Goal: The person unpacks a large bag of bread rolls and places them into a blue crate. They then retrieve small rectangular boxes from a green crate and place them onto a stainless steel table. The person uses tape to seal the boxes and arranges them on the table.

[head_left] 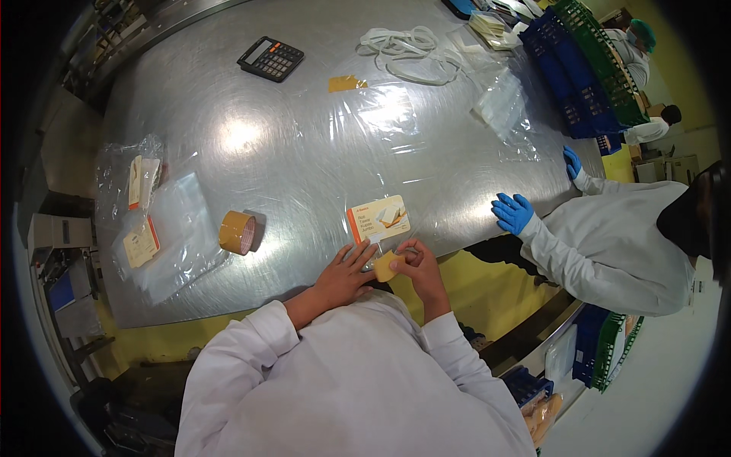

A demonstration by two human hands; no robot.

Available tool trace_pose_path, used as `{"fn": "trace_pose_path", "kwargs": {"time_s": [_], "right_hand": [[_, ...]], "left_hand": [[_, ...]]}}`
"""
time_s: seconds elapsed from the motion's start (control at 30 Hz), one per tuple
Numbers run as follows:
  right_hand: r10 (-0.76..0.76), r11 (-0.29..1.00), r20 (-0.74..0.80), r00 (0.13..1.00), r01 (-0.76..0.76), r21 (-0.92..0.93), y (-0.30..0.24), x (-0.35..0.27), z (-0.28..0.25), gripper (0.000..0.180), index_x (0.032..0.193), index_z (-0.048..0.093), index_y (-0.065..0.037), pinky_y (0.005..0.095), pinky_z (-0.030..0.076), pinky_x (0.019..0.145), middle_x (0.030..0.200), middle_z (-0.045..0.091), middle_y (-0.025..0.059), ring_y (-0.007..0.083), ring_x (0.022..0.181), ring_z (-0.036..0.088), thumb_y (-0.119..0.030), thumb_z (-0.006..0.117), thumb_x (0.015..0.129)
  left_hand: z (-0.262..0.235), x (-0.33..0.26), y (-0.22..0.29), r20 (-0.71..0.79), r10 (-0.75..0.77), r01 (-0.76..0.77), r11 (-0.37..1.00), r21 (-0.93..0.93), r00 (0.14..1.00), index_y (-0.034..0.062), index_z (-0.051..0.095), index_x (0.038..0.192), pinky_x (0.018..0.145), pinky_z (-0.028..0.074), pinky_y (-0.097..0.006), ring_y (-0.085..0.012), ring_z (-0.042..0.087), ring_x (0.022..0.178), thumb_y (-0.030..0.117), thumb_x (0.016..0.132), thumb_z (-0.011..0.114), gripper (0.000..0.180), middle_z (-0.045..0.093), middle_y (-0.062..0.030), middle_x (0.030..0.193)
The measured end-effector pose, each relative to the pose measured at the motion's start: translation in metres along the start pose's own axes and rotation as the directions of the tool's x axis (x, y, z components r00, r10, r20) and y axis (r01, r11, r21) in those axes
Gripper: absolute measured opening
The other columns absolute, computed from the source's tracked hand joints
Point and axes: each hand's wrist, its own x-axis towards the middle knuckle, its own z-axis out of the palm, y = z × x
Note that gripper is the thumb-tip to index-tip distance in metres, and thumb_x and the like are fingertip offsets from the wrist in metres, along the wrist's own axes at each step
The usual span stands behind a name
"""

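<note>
A: What do the bags hold?
B: The clear bags [164,228] at the table's left hold small orange-and-white packets. A flat packet [378,218] lies loose just beyond the hands.

A: And the hands?
B: The right hand [420,268] pinches a piece of tan tape [384,266] at the table's near edge; the left hand [344,273] lies flat, fingers spread, beside it.

A: The surroundings?
B: A steel table [304,137] with a tape roll [237,232], a calculator [270,58], and blue crates [567,84] far right. A co-worker's blue-gloved hand [512,212] rests on the edge.
</note>
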Motion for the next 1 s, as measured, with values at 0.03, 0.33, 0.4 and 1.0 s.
{"fn": "trace_pose_path", "kwargs": {"time_s": [0.03,0.33,0.4,1.0], "right_hand": [[-0.020,0.998,-0.019,1.000,0.019,-0.062,0.001,0.002,0.000,0.035,0.106,0.056,-0.004,0.0237,0.049,0.070,0.087,0.068,0.0053,0.0095,0.077,0.063,0.002,0.077,0.078],[-0.253,0.869,-0.184,0.950,0.140,-0.474,0.042,0.014,-0.017,0.030,0.099,0.054,-0.005,0.0226,0.044,0.064,0.083,0.064,0.0025,0.0065,0.072,0.059,0.001,0.076,0.080],[-0.298,0.867,-0.207,0.932,0.173,-0.467,0.046,0.015,-0.016,0.029,0.099,0.054,-0.004,0.0227,0.044,0.063,0.081,0.063,0.0018,0.0064,0.071,0.059,0.001,0.075,0.080],[-0.406,0.704,-0.231,0.884,0.141,-0.696,0.042,0.014,-0.004,0.030,0.091,0.052,-0.004,0.0293,0.048,0.065,0.079,0.061,0.0049,0.0137,0.070,0.059,-0.001,0.077,0.076]], "left_hand": [[0.001,-0.001,0.000,-0.038,0.010,-0.010,1.000,-0.006,0.999,0.0215,0.062,0.130,0.119,0.022,-0.053,-0.0324,0.019,0.151,0.041,0.090,0.066,0.045,0.029,-0.0162,0.159],[-0.001,-0.004,-0.003,-0.051,0.055,-0.055,0.998,0.003,0.997,0.0206,0.062,0.128,0.120,0.022,-0.053,-0.0341,0.019,0.151,0.042,0.091,0.064,0.043,0.027,-0.0165,0.159],[-0.001,-0.005,-0.004,-0.073,0.074,-0.075,0.997,-0.006,0.995,0.0211,0.061,0.130,0.119,0.022,-0.054,-0.0347,0.020,0.150,0.040,0.090,0.065,0.044,0.027,-0.0168,0.159],[-0.003,-0.006,-0.006,-0.044,0.069,-0.069,0.998,-0.012,0.997,0.0205,0.031,0.156,0.119,0.023,-0.053,-0.0346,0.019,0.151,0.048,0.086,0.069,0.083,0.025,-0.0187,0.160]]}}
